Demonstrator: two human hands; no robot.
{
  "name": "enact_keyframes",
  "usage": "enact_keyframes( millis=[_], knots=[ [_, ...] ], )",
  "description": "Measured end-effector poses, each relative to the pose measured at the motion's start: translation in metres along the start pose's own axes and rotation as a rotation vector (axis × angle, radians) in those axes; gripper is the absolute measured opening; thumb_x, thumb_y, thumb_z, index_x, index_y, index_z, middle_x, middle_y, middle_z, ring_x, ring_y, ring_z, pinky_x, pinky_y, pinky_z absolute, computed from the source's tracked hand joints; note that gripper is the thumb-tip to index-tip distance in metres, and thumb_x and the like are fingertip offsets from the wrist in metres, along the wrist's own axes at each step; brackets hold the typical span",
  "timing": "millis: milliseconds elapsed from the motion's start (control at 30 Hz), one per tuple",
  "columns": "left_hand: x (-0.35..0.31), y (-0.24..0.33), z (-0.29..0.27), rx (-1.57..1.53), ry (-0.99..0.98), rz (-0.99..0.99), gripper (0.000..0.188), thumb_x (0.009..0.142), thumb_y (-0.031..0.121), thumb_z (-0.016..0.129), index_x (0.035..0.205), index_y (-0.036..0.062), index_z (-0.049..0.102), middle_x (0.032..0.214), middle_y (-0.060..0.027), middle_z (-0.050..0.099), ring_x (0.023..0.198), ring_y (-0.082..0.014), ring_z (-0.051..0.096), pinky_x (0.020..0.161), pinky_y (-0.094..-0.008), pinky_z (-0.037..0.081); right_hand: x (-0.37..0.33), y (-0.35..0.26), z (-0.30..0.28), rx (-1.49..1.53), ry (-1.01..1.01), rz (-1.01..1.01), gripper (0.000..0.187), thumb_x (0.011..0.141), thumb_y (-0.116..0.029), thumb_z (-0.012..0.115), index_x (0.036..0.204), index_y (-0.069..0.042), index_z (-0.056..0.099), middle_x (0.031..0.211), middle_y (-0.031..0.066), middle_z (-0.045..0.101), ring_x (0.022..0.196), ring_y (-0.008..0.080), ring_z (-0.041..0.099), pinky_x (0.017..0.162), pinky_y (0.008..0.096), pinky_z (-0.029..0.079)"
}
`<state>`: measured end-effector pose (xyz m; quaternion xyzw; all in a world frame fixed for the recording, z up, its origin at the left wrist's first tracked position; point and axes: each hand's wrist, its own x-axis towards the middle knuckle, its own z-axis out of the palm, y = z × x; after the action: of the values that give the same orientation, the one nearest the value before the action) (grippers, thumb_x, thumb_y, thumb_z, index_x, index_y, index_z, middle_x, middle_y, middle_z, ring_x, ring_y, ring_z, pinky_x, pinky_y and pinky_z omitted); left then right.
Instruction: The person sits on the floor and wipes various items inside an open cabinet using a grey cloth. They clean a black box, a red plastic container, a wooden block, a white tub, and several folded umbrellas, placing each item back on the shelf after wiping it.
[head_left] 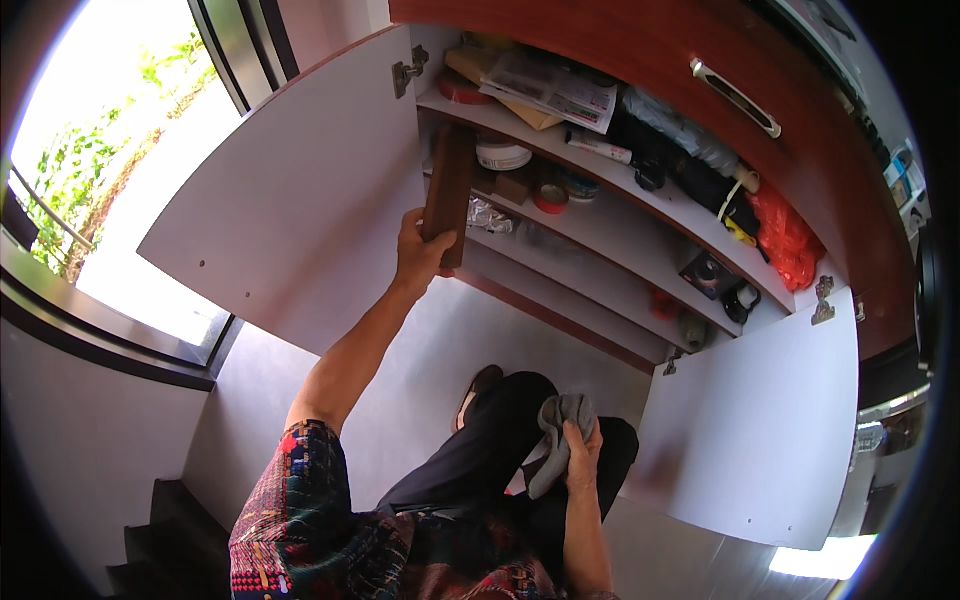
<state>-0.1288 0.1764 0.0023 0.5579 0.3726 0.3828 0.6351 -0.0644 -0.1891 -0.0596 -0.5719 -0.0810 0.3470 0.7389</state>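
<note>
Left hand [420,250] is closed around the near end of a brown box [453,190], whose far end reaches the shelves [625,240] beside the left door [300,180]. Above the dark trousers [455,470], the right hand [583,455] (fingers curled in) clutches a bunched grey cloth [550,465]. Just right of the box sits a white tub [502,156]; farther right, a red bag [785,235] lies near the right door [760,430].

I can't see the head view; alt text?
A bare left-hand grip holds a long dark-brown block by the left end of a cupboard; the right-hand grip holds a gray cloth. Both white doors are open, showing shelves with printed paper and a red plastic bag.
</note>
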Motion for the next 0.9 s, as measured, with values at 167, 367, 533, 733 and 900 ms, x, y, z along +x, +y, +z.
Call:
enact_keyframes(
  millis=[167,367,533,733,900],
  knots=[
    [0.041,0.004,0.011,0.010,0.044,-0.008,0.045,0.077,0.013,0.070,0.111,0.0023,0.042,0.103,-0.0168,0.057,0.076,-0.0267,0.064,0.042,-0.0370,0.056,0.004,0.010,-0.004,-0.030,-0.014,-0.057,0.034,0.085,-0.013,0.062,0.117,-0.003,0.053,0.102,0.0061,0.062,0.085,0.0143,0.060,0.074,0.0271,0.048],
    [0.083,0.008,0.011,-0.043,0.072,-0.040,0.063,0.075,0.015,0.073,0.125,0.0007,0.038,0.101,-0.0175,0.059,0.073,-0.0281,0.064,0.044,-0.0376,0.056,0.005,0.004,0.002,-0.023,-0.025,0.001,0.033,0.085,-0.014,0.062,0.115,-0.003,0.054,0.098,0.0057,0.063,0.082,0.0132,0.060,0.073,0.0256,0.048],
    [0.094,0.001,0.020,-0.161,0.192,-0.064,0.063,0.074,0.016,0.075,0.126,0.0015,0.042,0.104,-0.0146,0.059,0.075,-0.0258,0.064,0.047,-0.0355,0.053,0.010,0.006,0.009,0.002,0.011,-0.040,0.028,0.085,-0.013,0.063,0.111,-0.004,0.057,0.089,0.0031,0.062,0.073,0.0107,0.056,0.067,0.0246,0.046],
    [0.108,-0.026,0.011,-0.452,0.188,-0.032,0.059,0.074,0.019,0.077,0.124,0.0056,0.048,0.104,-0.0110,0.060,0.073,-0.0196,0.061,0.045,-0.0301,0.043,0.016,0.012,0.005,-0.020,0.000,-0.021,0.031,0.084,-0.017,0.063,0.111,-0.004,0.055,0.088,0.0054,0.062,0.069,0.0128,0.058,0.063,0.0257,0.048],
    [0.124,-0.032,0.006,-0.555,0.084,-0.087,0.052,0.078,0.020,0.074,0.122,0.0069,0.050,0.100,-0.0084,0.061,0.072,-0.0193,0.060,0.047,-0.0309,0.042,0.020,0.018,-0.001,-0.026,0.012,0.005,0.031,0.083,-0.015,0.061,0.112,-0.003,0.055,0.086,0.0068,0.062,0.064,0.0141,0.058,0.058,0.0258,0.049]
  ],
)
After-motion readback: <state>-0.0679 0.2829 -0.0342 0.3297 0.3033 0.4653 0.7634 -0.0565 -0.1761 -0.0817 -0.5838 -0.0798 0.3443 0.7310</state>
